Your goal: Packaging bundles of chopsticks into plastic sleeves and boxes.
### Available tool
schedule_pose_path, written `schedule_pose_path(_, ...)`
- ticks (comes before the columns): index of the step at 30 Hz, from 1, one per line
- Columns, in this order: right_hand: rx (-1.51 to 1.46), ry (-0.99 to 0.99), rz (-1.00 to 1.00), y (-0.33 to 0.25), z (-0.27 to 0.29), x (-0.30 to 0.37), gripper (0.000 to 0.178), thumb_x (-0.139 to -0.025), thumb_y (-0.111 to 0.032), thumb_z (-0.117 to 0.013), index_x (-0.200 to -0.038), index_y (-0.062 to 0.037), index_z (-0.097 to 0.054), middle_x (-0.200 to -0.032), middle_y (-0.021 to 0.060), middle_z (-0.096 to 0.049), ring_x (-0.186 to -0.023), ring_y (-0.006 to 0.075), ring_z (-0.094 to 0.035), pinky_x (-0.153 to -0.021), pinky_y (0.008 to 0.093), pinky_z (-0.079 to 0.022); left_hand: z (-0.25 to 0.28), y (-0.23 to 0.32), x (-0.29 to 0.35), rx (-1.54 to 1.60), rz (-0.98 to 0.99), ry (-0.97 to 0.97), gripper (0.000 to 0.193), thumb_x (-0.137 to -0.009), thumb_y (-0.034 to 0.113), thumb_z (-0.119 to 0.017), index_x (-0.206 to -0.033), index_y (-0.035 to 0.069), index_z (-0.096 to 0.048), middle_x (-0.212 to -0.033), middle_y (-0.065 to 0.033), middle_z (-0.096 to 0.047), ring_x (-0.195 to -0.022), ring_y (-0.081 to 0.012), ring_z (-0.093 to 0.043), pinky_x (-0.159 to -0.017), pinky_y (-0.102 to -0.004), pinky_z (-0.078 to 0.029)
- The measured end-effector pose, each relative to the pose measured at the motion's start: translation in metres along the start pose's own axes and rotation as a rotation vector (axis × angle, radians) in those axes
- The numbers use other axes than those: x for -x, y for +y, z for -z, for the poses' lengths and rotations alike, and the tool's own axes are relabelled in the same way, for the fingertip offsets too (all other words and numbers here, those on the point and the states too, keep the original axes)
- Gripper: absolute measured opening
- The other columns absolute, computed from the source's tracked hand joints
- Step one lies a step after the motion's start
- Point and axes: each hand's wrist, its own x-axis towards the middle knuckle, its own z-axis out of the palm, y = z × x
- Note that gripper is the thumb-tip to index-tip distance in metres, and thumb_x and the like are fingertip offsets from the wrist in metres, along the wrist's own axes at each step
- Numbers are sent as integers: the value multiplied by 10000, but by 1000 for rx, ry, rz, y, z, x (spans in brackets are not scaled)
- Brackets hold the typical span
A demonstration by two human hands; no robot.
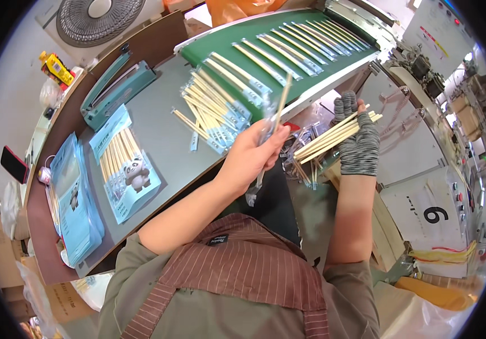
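Observation:
My bare left hand [248, 152] is closed around a crumpled clear plastic sleeve with a pale wooden chopstick [283, 104] poking up out of it. To its right, my right hand [360, 144], in a grey striped fingerless glove, grips several bare chopsticks [328, 139] lying across its palm. Left of my left hand, a fanned pile of wrapped chopsticks [212, 110] lies at the table's edge beside the green conveyor belt [212, 46]. More wrapped chopsticks [295, 48] are spaced in a row along that belt. Under my hands, loose clear wrappers and sticks [306, 135] are partly hidden.
On the grey table [166, 127] lie a blue panda bag [144, 195] filled with chopsticks and a stack of similar bags [82, 226]. A teal bag sealer [120, 87] stands behind them. A fan [99, 11] is at back left; machinery [426, 73] stands on the right.

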Motion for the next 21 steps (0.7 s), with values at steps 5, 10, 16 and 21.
schedule_pose_path(5,54,-56,-69,-4,-2,-6,200,-885,-65,-485,-1064,23,-468,-1150,210,-527,-1087,326,-511,-971,430,-414,-22,9,-41,-207,132,-194,304,-780,299,-684,-892,35,-585,-589,26,-459,-491,-46,-385,-449,-190,-308)
schedule_pose_path(10,105,-187,-106,-13,10,-17,301,-912,-126,-453,-1153,49,-412,-1156,233,-508,-1093,301,-514,-953,406,-440,-27,5,-58,-197,249,-321,252,-799,233,-668,-877,3,-602,-593,19,-509,-489,-38,-426,-446,-182,-323)
schedule_pose_path(16,142,-271,-149,-17,8,-26,346,-923,-149,-425,-1216,27,-372,-1230,243,-454,-1168,314,-448,-1007,426,-365,-29,0,-67,-153,277,-371,247,-818,243,-644,-881,6,-613,-629,11,-538,-508,-38,-445,-446,-173,-327)
schedule_pose_path(21,152,-303,-145,-16,8,-30,378,-920,-168,-436,-1237,17,-348,-1267,235,-423,-1186,312,-430,-1018,422,-347,-29,-3,-67,-114,339,-348,250,-823,229,-637,-914,-2,-607,-684,-7,-555,-547,-41,-465,-451,-173,-336)
